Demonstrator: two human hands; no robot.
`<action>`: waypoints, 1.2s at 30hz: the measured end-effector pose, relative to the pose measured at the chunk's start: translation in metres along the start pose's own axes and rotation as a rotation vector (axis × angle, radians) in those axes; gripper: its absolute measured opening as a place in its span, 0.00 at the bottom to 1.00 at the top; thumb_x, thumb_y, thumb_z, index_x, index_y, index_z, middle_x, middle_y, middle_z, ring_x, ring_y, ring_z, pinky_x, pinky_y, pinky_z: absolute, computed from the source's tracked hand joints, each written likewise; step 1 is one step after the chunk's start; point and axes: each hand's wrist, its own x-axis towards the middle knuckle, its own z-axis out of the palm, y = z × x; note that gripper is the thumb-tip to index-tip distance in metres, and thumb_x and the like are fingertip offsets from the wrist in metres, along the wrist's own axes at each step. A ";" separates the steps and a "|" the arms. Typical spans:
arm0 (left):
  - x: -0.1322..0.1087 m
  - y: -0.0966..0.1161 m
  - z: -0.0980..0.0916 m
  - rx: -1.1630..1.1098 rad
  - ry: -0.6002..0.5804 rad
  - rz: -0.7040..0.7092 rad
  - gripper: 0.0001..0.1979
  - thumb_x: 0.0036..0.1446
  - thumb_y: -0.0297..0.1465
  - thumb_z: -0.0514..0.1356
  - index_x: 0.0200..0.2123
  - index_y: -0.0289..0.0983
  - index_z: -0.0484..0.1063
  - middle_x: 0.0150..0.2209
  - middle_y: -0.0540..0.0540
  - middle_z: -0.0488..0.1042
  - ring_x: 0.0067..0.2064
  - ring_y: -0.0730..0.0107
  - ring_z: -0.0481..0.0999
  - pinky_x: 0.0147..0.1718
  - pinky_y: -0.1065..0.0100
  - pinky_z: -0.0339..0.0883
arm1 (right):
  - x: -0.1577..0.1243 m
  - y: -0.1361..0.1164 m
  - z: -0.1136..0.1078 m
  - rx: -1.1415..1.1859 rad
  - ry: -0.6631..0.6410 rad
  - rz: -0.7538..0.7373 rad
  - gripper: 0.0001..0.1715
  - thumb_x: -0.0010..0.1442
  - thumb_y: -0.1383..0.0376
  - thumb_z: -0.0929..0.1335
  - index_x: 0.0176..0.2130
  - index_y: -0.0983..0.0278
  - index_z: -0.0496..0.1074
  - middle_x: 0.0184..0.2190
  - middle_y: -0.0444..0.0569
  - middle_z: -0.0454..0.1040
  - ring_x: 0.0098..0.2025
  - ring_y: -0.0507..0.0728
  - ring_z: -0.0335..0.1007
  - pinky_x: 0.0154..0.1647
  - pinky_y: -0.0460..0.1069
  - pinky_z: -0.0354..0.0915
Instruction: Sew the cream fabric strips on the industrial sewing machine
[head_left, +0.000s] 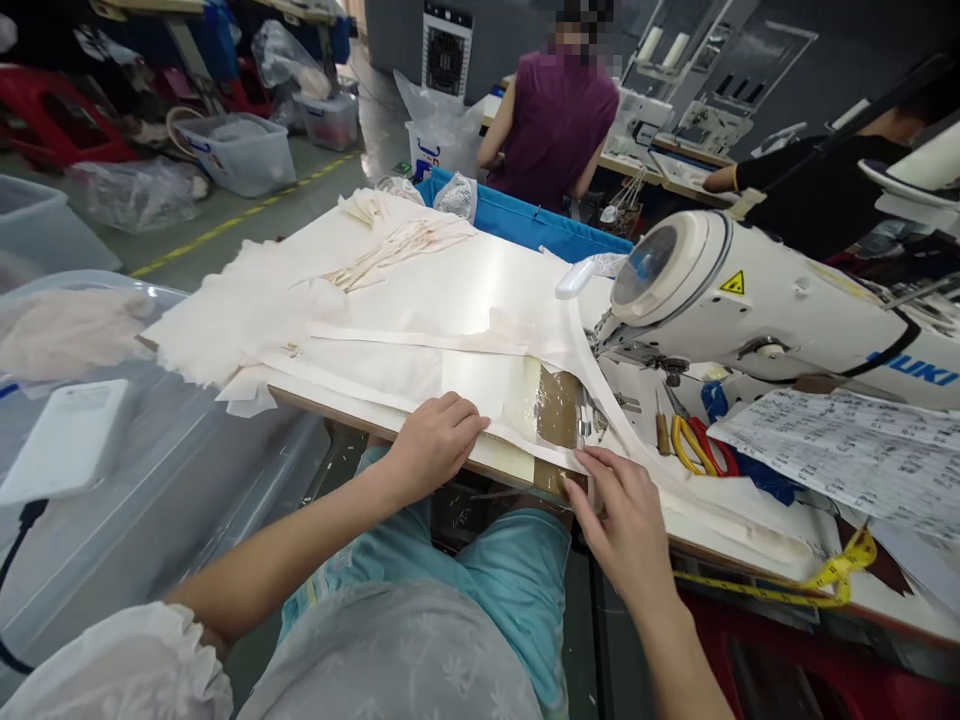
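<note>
So, left hand is resting bunched fingers on the white strip (can't tell if gripping), right hand is pinching its edge.

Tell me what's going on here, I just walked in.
Someone is sitting at a sewing machine, working by hand on a pale cloth strip at the table's near edge. The left hand is on the strip; the right hand is at its right-hand part. Scissors lie to the right.

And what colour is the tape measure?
The tape measure is yellow with dark markings; best in head view.
</note>
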 end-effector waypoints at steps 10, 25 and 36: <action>0.053 -0.040 0.005 -0.267 0.547 -0.131 0.12 0.60 0.22 0.50 0.47 0.36 0.63 0.41 0.43 0.75 0.41 0.65 0.76 0.39 0.65 0.70 | 0.062 0.013 0.020 -0.189 0.229 -0.150 0.32 0.62 0.75 0.57 0.64 0.63 0.57 0.37 0.55 0.73 0.36 0.64 0.71 0.35 0.55 0.65; 0.111 -0.052 -0.018 -1.977 0.416 -0.364 0.17 0.51 0.34 0.70 0.41 0.34 0.71 0.39 0.41 0.80 0.37 0.61 0.81 0.41 0.61 0.72 | 0.093 0.025 0.038 -0.364 0.586 -0.351 0.17 0.67 0.73 0.60 0.54 0.70 0.67 0.28 0.50 0.75 0.25 0.56 0.68 0.29 0.50 0.58; 0.111 -0.046 -0.020 -2.044 0.374 -0.406 0.17 0.48 0.32 0.72 0.40 0.33 0.72 0.39 0.39 0.80 0.37 0.58 0.82 0.40 0.61 0.72 | 0.089 0.028 0.046 -0.344 0.562 -0.342 0.16 0.67 0.73 0.60 0.52 0.72 0.68 0.32 0.53 0.78 0.27 0.55 0.70 0.30 0.50 0.58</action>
